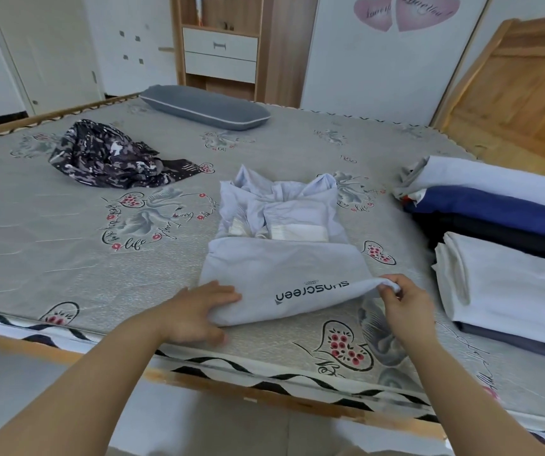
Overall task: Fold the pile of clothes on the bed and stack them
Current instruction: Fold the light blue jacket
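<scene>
Bed: a mattress (67, 258) with a grey cover printed with swans and red hearts fills the view.
Garment being folded: a pale lavender jacket (284, 255) lies near the front edge of the mattress, its near half doubled up, with the word "sunscreen" upside down on it.
Left hand (195, 314): fingers curled around the jacket's near left fold, thumb on top.
Right hand (402, 304): fingertips pinch the jacket's near right corner, lifted slightly.
Unfolded clothes: a dark patterned heap (109, 156) lies far left.
Folded stacks: white, blue and dark clothes (501, 218) piled at the right edge.
Pillow: a grey pillow (205, 106) at the far side.
</scene>
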